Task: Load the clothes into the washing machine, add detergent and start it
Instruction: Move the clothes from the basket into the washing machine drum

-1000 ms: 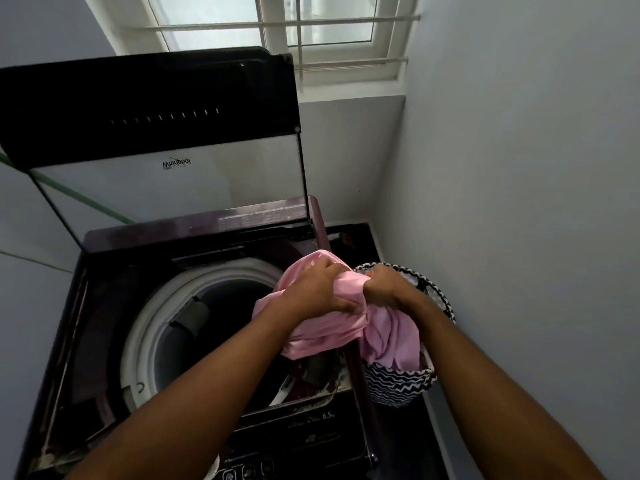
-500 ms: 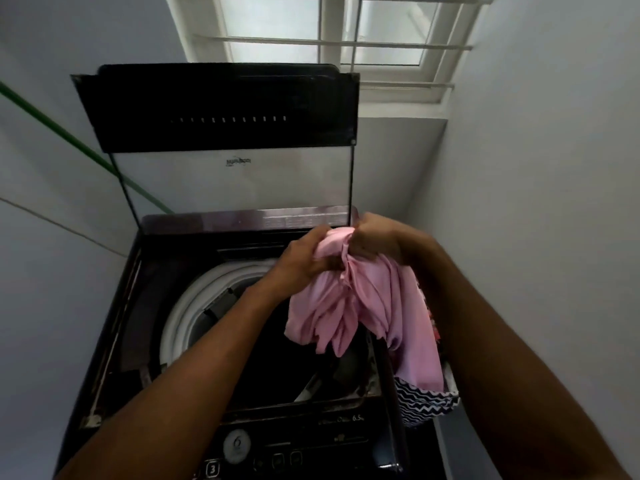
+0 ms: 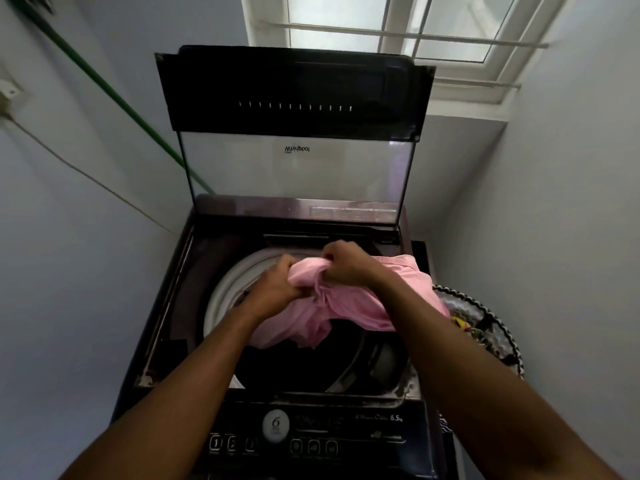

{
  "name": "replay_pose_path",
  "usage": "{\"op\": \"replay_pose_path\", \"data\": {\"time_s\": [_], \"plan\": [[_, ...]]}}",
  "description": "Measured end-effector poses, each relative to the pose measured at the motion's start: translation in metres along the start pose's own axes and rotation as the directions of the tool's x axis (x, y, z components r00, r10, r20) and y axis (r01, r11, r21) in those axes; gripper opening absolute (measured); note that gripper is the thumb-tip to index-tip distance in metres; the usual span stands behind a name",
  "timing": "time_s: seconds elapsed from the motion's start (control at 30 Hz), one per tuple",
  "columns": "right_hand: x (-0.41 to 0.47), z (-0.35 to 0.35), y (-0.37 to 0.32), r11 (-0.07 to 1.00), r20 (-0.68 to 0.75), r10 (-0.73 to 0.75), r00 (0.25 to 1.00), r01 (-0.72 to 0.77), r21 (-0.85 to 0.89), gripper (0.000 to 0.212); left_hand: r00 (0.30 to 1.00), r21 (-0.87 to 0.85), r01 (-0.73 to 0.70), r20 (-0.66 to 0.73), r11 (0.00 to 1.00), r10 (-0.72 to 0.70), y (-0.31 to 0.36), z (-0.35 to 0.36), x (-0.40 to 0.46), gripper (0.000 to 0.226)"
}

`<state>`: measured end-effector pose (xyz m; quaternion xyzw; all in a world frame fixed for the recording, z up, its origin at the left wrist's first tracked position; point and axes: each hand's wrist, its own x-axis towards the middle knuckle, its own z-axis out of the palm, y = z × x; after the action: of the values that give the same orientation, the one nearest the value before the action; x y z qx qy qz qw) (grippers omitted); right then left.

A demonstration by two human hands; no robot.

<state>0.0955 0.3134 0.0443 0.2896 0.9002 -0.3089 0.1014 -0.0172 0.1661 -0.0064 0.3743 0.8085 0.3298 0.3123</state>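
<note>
A dark top-loading washing machine [image 3: 166, 306] stands in front of me with its lid [image 3: 294, 95] raised upright. Its white drum rim [image 3: 221, 296] rings a dark opening. A bunched pink garment [image 3: 353, 306] hangs over that opening. My left hand [image 3: 277, 285] grips the cloth's left side and my right hand [image 3: 343, 261] grips its top, knuckles up. The garment's lower folds dip toward the drum. I see no detergent.
A black-and-white patterned laundry basket [image 3: 498, 327] with more clothes stands against the machine's right side. The control panel [image 3: 311, 441] with buttons runs along the near edge. Walls close in on both sides; a green pole [image 3: 114, 91] leans at left; a barred window [image 3: 398, 29] is above.
Both hands have carried the pink garment from above the basket leftward and lower, so it now hangs over the middle of the drum opening.
</note>
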Motion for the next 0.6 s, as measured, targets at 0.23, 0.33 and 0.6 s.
{"op": "replay_pose_path", "data": {"time_s": [0.23,0.33,0.6], "plan": [[-0.001,0.044,0.028,0.997,0.095,-0.003,0.995,0.010,-0.075,0.048,0.975,0.129,0.095,0.187,0.987,-0.118,-0.037,0.025,-0.011,0.062],[-0.001,0.043,0.040,0.995,0.071,-0.009,0.997,0.016,-0.096,0.059,0.967,0.196,0.052,0.236,0.979,-0.098,-0.028,0.033,-0.005,0.074],[-0.036,0.001,0.099,0.956,0.025,0.193,0.981,-0.182,-0.229,0.132,0.917,0.211,-0.324,0.311,0.922,0.251,0.055,0.077,0.015,0.103]]}}
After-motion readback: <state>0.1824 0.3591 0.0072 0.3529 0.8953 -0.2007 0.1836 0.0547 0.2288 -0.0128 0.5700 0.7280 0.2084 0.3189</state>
